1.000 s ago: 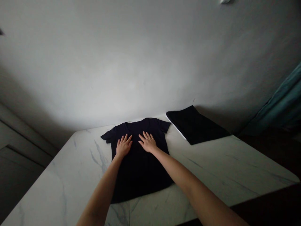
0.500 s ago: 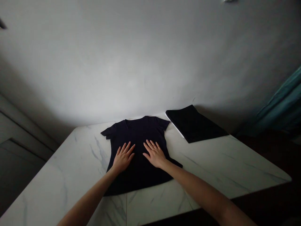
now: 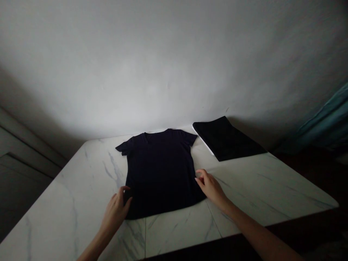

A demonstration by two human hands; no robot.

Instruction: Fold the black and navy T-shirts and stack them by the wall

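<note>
The left hand [image 3: 115,212] has its grip loosely spread, thumb touching the near left corner of the dark navy cotton T-shirt [image 3: 160,170]. The right hand [image 3: 210,186] has its grip at the right edge; whether it pinches, I cannot tell. The shirt lies flat on the white marble desk [image 3: 81,203], with a folded black cloth [image 3: 227,139] far right.

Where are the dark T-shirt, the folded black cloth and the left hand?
dark T-shirt [image 3: 160,170], head view, middle of its front.
folded black cloth [image 3: 228,139], head view, its top face.
left hand [image 3: 115,213], head view, its back.
</note>
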